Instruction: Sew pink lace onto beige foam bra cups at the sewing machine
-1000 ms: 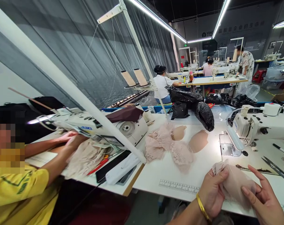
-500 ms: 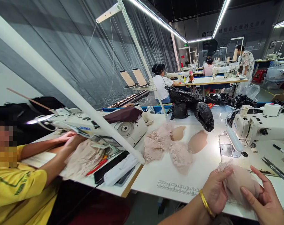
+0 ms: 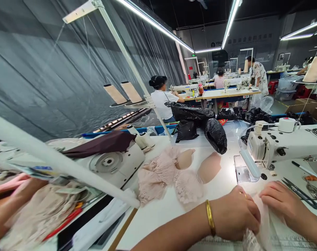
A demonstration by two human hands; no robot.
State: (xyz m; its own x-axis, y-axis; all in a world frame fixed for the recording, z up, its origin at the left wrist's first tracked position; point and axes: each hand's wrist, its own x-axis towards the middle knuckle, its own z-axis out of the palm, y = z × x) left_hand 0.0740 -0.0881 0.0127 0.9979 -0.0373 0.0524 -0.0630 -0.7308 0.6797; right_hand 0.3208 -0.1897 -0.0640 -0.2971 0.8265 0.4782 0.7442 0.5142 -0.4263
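Observation:
A pale pink lace bra cup (image 3: 263,218) is stretched between my hands at the table's front edge, its lace part hanging below. My left hand (image 3: 235,212), with a gold bangle at the wrist, is closed on the cup's left side, knuckles up. On the other side my right hand (image 3: 286,205) pinches the sheer fabric with bent fingers; its thumb is hidden. Just beyond them stands a white sewing machine (image 3: 268,146), its needle plate lit. More lace cups (image 3: 188,186) and a smooth beige cup (image 3: 209,168) lie to the left.
Black scissors (image 3: 301,195) and a pen (image 3: 305,169) lie right of my hands. A printed ruler runs along the table's front edge. Black plastic bags (image 3: 214,134) sit at the back. At left, a co-worker's arms (image 3: 19,202) are beside another machine (image 3: 113,164) and a white thread-stand pole (image 3: 69,167).
My view has swung to the right. Both hands have turned palms down, and the cup, earlier held rounded between the fingers, is now stretched out between them.

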